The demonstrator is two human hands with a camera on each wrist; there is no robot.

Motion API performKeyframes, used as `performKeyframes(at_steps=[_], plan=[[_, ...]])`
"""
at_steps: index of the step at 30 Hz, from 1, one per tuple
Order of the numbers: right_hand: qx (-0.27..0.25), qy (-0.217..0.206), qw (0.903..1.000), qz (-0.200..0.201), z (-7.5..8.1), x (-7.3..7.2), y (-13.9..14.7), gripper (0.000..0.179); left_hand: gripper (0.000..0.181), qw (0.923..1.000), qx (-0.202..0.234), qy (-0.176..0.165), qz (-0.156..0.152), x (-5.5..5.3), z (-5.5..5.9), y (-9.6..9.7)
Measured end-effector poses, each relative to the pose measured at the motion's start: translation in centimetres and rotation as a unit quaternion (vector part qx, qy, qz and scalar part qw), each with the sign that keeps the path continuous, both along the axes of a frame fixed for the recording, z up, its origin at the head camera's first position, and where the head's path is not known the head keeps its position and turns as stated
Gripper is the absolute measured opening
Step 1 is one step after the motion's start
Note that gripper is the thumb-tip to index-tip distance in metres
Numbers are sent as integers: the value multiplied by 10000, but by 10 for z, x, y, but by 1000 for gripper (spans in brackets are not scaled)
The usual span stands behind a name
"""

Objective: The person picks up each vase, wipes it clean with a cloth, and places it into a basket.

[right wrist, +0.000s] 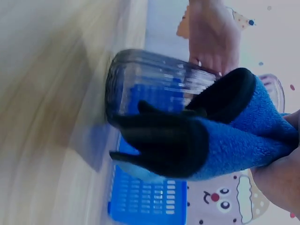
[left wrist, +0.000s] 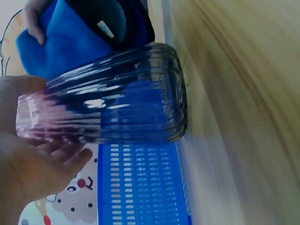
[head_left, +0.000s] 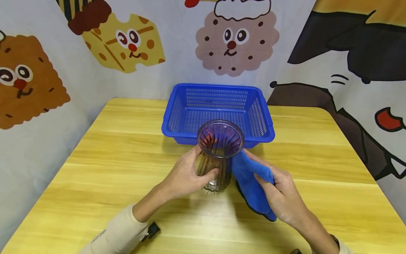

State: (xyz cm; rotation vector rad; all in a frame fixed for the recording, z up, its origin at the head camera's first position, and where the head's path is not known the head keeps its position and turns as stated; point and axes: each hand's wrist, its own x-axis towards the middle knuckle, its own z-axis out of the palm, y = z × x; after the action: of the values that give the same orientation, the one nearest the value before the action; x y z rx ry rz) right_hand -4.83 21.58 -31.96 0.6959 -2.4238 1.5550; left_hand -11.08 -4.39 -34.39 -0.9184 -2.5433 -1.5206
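A ribbed, see-through glass vase (head_left: 219, 169) with a flared rim stands nearly upright in front of the basket. My left hand (head_left: 188, 173) grips its left side, thumb across the front. In the left wrist view the vase (left wrist: 136, 103) appears sideways, its base close to the tabletop. My right hand (head_left: 282, 190) pinches a blue cloth (head_left: 252, 183) with dark edging, which hangs folded against the vase's right side. The right wrist view shows the cloth (right wrist: 234, 145) bunched in front of the vase, covering part of it.
Behind the vase sits a blue plastic basket (head_left: 218, 135) with perforated walls, nothing visible inside. The wooden table (head_left: 111, 169) carries all of this. A white curtain with cartoon prints (head_left: 180, 38) closes off the back and sides.
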Motion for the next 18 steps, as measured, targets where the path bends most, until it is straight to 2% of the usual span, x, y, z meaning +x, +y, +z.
performKeyframes(at_steps=[3, 7, 12, 18], plan=[[-71, 236, 9996, 114, -2, 2, -4, 53, 71, 9996, 94, -172, -210, -2, 0, -1], [-168, 535, 9982, 203, -7, -1, -8, 55, 74, 9987, 208, -356, -308, -4, -1, -2], [-360, 1062, 9933, 284, -15, -7, -13, 57, 75, 9984, 353, -275, -354, -6, -1, -1], [-62, 1221, 9923, 223, -21, -9, -15, 58, 76, 9979, 520, -72, -372, -8, -2, 0]])
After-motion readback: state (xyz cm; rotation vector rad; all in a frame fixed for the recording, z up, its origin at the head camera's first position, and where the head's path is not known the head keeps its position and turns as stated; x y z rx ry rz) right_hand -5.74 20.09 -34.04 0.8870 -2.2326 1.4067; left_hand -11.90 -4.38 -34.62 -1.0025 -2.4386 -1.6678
